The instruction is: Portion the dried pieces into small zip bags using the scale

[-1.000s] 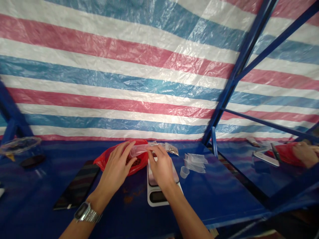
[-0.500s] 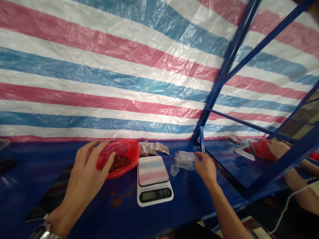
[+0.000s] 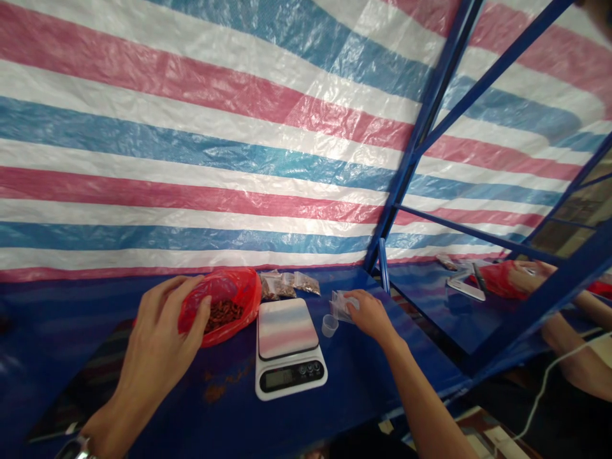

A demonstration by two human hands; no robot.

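Left hand: you're curving it loosely beside the red bag, thumb and fingers parting.
Right hand: you're bending it down over the clear bags; I cannot tell whether you're pinching any.
Red bag: lying left of the scale, holding dark pieces.
Scale buttons: bearing marks too small to read.

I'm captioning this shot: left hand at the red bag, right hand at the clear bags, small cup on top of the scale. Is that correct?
Not quite: the head view shows the small cup on the blue table beside the scale, not on top of it. The left hand at the red bag and right hand at the clear bags are correct.
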